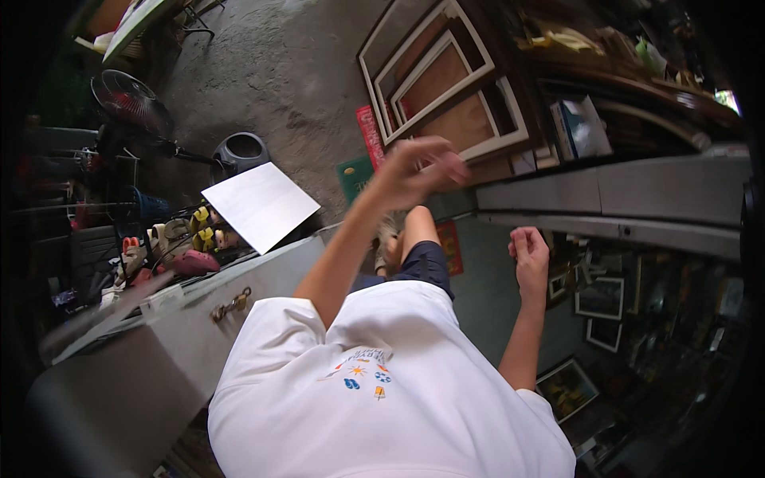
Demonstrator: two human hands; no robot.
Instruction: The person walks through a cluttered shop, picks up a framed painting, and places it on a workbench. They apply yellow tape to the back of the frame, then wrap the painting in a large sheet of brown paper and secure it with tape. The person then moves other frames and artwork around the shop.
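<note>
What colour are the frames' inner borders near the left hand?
The inner borders are off-white, clearest in the head view.

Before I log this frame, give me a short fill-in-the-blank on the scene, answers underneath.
1. The flat rectangular sheet is coloured ______.
2. The round wire grille at the upper left belongs to an electric ______.
3. The picture frames show to the ______ of that sheet in the picture.
4. The left hand shows higher in the picture; the right hand shows ______.

Missing words: white; fan; right; lower.
</note>
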